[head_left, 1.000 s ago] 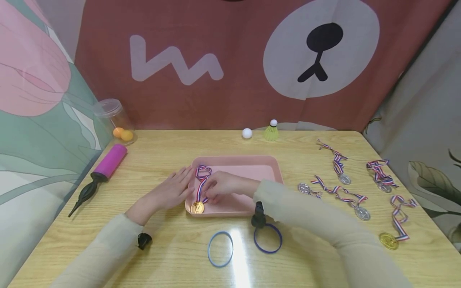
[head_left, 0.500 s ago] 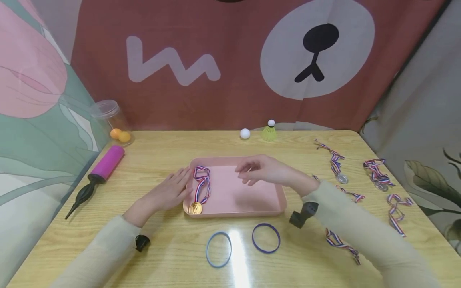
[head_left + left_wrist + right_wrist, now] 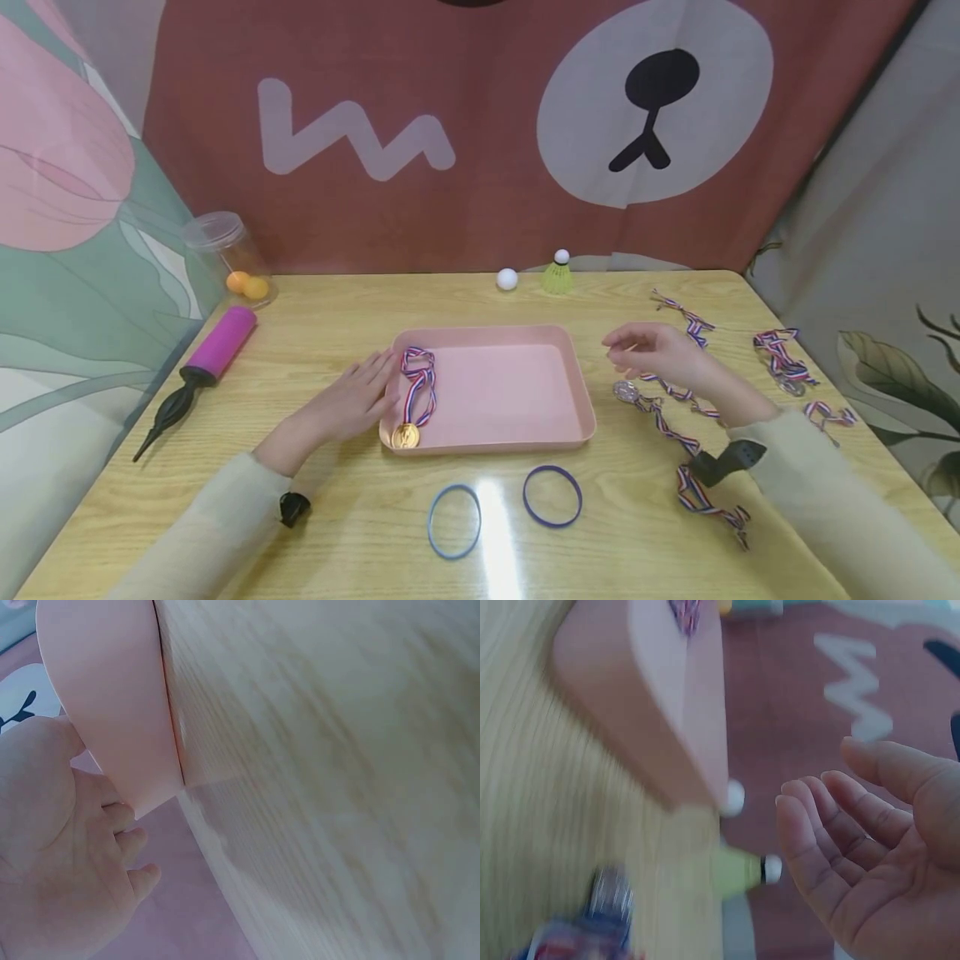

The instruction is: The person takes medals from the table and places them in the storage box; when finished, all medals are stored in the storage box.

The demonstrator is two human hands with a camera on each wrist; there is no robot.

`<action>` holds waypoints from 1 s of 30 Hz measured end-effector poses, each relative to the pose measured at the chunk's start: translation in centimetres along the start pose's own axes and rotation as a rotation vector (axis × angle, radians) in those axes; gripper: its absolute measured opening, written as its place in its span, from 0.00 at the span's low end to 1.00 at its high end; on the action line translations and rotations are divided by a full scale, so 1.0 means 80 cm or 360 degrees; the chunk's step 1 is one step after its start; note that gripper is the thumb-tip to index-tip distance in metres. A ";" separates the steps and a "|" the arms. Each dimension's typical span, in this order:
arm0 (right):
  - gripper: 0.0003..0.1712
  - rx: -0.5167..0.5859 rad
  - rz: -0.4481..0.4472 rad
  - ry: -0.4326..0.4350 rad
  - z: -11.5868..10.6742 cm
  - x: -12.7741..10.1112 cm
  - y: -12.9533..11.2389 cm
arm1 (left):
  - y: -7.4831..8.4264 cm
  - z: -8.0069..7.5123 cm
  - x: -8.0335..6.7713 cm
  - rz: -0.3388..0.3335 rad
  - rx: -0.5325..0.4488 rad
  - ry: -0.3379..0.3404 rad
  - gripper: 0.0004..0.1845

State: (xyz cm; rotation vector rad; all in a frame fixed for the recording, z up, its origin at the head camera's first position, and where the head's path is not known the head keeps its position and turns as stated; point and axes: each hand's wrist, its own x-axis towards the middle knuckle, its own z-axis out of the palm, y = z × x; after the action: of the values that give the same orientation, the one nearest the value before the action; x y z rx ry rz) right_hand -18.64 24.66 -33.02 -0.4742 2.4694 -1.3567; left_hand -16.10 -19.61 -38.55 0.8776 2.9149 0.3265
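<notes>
A pink tray [image 3: 510, 392] sits mid-table with a gold medal [image 3: 406, 435] at its left end, the striped ribbon [image 3: 420, 383] lying folded behind the disc. My left hand [image 3: 348, 404] rests at the tray's left wall, fingers straight; the left wrist view shows its fingers [image 3: 120, 817] at the rim. To the right of the tray my right hand [image 3: 660, 354] is raised over the table, holding nothing, its fingers loosely bent. Below it lies a silver medal [image 3: 626, 391] with a striped ribbon. The right wrist view shows the bare palm [image 3: 885, 892].
More ribboned medals lie on the right, one bunched silver medal [image 3: 787, 362] near the edge. Two wristbands, light blue [image 3: 454, 522] and dark blue [image 3: 552, 497], lie in front. Behind are a white ball [image 3: 507, 279] and shuttlecock [image 3: 557, 277]; left, a jar [image 3: 225, 250] and pink pump [image 3: 221, 340].
My right hand has let go of the gold medal's ribbon, risen out of the tray and moved right over the silver medals. The left hand has stayed at the tray's left side.
</notes>
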 end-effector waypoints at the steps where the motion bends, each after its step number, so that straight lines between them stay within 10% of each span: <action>1: 0.21 -0.0017 0.0010 0.0032 -0.006 -0.005 0.007 | 0.000 0.000 0.000 0.0001 -0.0001 0.0003 0.31; 18: 0.30 -0.0332 0.0335 0.0386 -0.093 -0.052 0.132 | 0.001 -0.001 -0.001 0.0004 -0.0014 0.0000 0.31; 30: 0.30 -0.0479 0.0483 0.0270 -0.103 -0.036 0.151 | 0.002 -0.002 -0.001 0.0009 -0.0005 -0.0011 0.31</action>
State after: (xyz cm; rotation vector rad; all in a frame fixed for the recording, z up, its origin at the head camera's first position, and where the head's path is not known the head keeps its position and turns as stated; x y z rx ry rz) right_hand -21.09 38.17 -38.80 -0.0383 2.7584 -0.9469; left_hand -15.95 -19.56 -38.37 0.8845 2.9057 0.3278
